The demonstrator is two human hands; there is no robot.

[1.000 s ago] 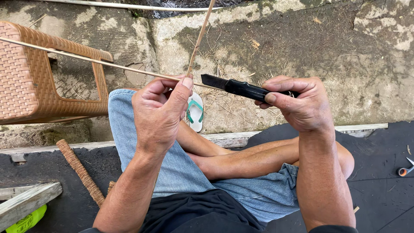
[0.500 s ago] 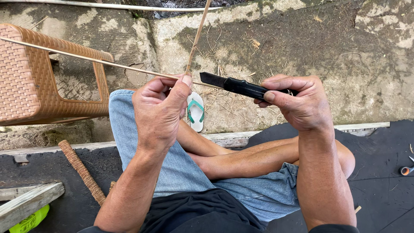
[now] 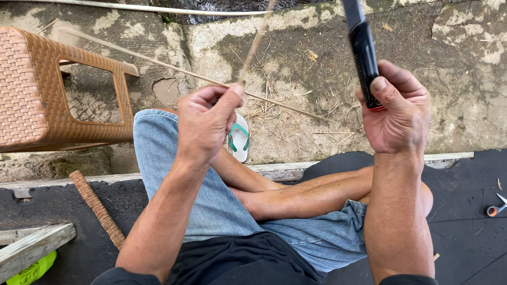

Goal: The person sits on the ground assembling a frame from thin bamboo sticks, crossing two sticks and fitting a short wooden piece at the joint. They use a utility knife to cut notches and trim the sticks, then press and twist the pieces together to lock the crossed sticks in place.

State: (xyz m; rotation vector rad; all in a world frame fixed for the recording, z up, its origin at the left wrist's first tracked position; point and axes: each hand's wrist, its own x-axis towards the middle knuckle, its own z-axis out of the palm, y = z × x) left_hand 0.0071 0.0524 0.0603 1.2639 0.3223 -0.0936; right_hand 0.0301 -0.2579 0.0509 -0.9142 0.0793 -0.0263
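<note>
The left hand (image 3: 203, 126) is closed into a loose fist, thumb and forefinger pinched tight on a thin bamboo strip (image 3: 253, 47) that rises slanting up and away from the fingertips toward the top edge of the view. The right hand (image 3: 398, 113) is wrapped around the black handle of a knife (image 3: 362, 47), thumb pressed flat along the handle, the other fingers curled shut behind it; the blade points up and runs out of view at the top. Knife and strip are apart, the knife well to the right of the strip.

A second long thin stick (image 3: 174, 68) lies slanting across the concrete ground beyond the hands. A brown woven plastic stool (image 3: 47, 89) stands at left. A white sandal with green straps (image 3: 240, 138) lies below the left hand. A rough brown rod (image 3: 97, 208) rests on the black mat (image 3: 465, 243), and orange-handled scissors (image 3: 495, 209) lie at the right edge.
</note>
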